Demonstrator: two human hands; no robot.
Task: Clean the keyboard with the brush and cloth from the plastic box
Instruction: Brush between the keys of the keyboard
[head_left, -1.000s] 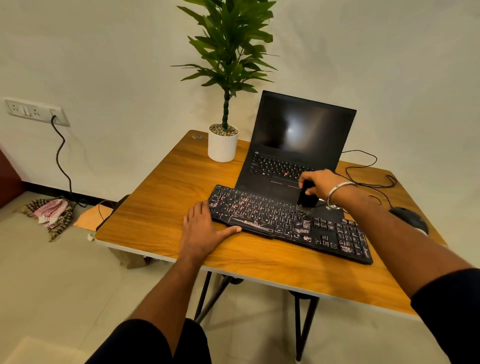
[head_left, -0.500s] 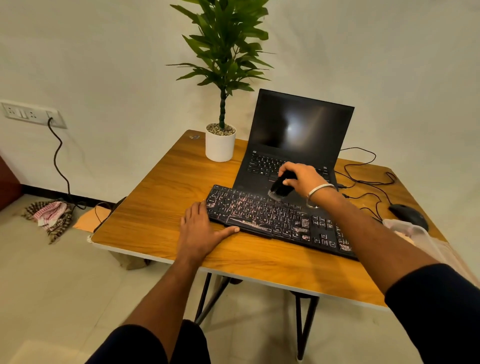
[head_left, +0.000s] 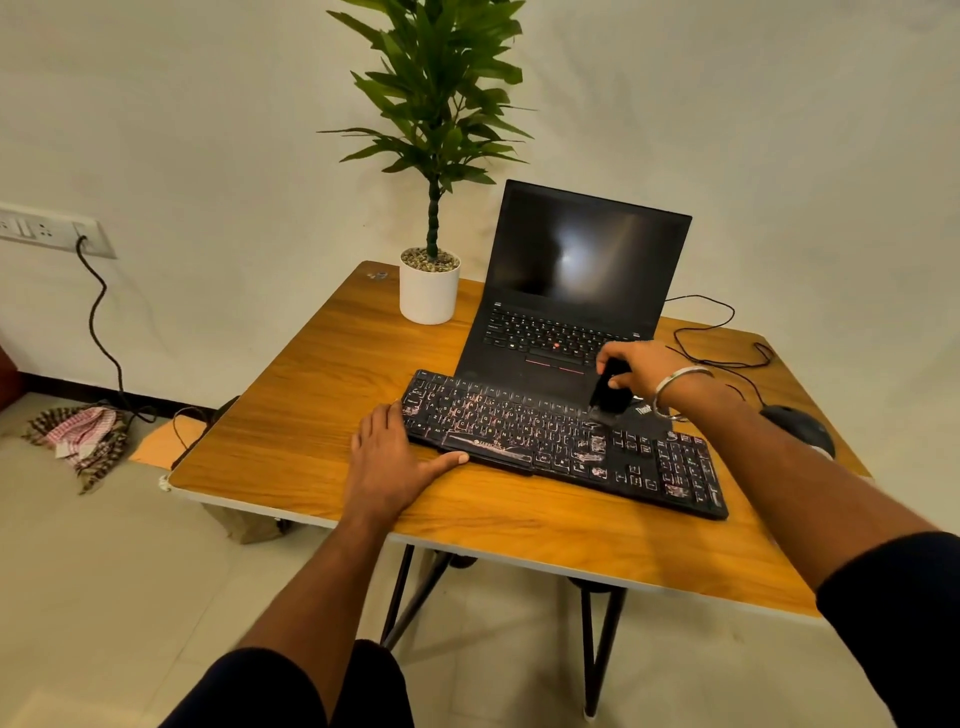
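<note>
A black keyboard (head_left: 524, 431) with worn, dusty keys lies on the wooden table (head_left: 311, 415), its far edge over the front of an open laptop (head_left: 582, 270). My right hand (head_left: 641, 366) grips a small black brush (head_left: 609, 392), bristles down on the keyboard's upper right-middle keys. My left hand (head_left: 387, 457) rests flat on the table against the keyboard's left end, thumb along its front edge. The plastic box and cloth are not in view.
A potted plant (head_left: 430, 283) stands at the table's back, left of the laptop. A black mouse (head_left: 800, 423) and its cable (head_left: 722, 353) lie at the right. On the floor at left, a checked cloth (head_left: 78, 431) lies below a wall socket (head_left: 47, 228).
My right hand has swept the brush back to the right along the keyboard's upper rows after moving left half a second ago. My left hand has stayed in place.
</note>
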